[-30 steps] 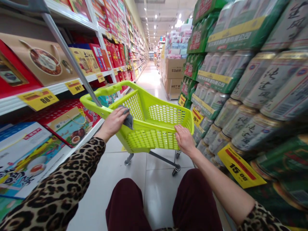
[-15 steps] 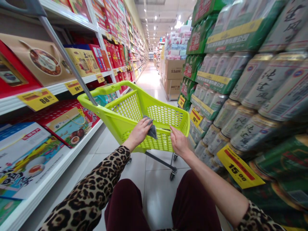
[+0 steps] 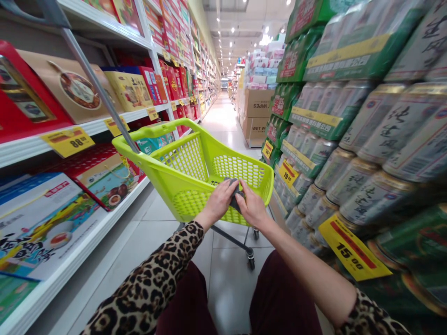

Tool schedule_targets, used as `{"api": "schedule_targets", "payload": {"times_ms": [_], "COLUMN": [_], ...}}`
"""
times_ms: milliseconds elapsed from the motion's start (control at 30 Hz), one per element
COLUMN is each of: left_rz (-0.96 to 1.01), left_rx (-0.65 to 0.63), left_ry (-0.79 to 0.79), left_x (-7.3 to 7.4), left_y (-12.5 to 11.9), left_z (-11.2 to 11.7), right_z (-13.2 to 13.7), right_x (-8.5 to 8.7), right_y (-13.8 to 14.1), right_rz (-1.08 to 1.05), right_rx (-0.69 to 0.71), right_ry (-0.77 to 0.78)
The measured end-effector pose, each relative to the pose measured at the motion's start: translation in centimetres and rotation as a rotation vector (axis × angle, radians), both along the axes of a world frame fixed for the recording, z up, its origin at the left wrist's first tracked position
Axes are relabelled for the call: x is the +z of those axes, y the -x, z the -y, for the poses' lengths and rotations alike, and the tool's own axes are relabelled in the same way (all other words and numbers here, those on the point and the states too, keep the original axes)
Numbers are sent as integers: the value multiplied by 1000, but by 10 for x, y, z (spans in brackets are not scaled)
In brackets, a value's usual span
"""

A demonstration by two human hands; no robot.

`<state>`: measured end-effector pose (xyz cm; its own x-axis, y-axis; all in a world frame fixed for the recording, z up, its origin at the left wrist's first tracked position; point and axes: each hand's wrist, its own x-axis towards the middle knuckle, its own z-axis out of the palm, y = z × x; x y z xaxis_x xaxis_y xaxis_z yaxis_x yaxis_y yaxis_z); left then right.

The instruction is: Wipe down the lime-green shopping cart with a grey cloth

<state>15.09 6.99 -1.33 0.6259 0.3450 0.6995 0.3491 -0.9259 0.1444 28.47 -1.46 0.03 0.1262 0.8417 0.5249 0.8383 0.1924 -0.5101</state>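
A lime-green shopping cart point(image 3: 164, 179) with a perforated plastic basket stands before me, turned at an angle. At its near rim, my left hand point(image 3: 217, 202) is closed on a dark grey cloth point(image 3: 236, 203) that lies over the edge. My right hand point(image 3: 254, 208) meets the left one there, its thumb and fingers pinching the cloth from the right side. Fingers of both hands partly hide the rim and cloth. Some dark print shows on the basket floor.
Shelves on the left hold boxed gifts point(image 3: 78, 88) and yellow price tags point(image 3: 68, 141). Close on the right rise stacked beer cans point(image 3: 401, 125) with a protruding price tag point(image 3: 352, 249). Cardboard cartons point(image 3: 258, 111) stand further up the aisle. Caster wheels point(image 3: 250, 260) rest on tiles.
My left hand has slid the cloth to the right along the rim. My right hand has come up to the cloth and now grips it beside the left. The view has shifted slightly.
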Motion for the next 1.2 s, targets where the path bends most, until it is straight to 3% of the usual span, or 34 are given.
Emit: {"api": "schedule_targets", "payload": {"times_ms": [133,200,267,333,400,467,600,733,967,1200], "left_rz": [97,5,-82,16,321,448,484,441,286,189], "left_rx": [-54,-82,-19,250,624,789,797,801,828,754], "left_ry": [142,159,131,112,144,183,70,-22,304,394], "left_x": [0,7,16,24,29,31,23,16,36,46], "left_y": [-5,12,37,64,84,95,93,92,94,98], "left_z": [13,10,1,-11,-26,-39,-56,-67,-76,-99], "right_z": [-9,-11,-10,-7,-5,-3,-2,0,19,44], "right_x": [6,6,5,3,1,1,1,-1,-8,-14], "right_y": [9,11,13,15,18,22,24,8,-35,-43], "right_rz": [11,43,84,101,101,116,203,254,220,209], "right_rx": [52,58,40,0,-32,-34,5,204,331,379], "right_ry": [18,46,72,78,62,32,-79,-95,-31,-157]}}
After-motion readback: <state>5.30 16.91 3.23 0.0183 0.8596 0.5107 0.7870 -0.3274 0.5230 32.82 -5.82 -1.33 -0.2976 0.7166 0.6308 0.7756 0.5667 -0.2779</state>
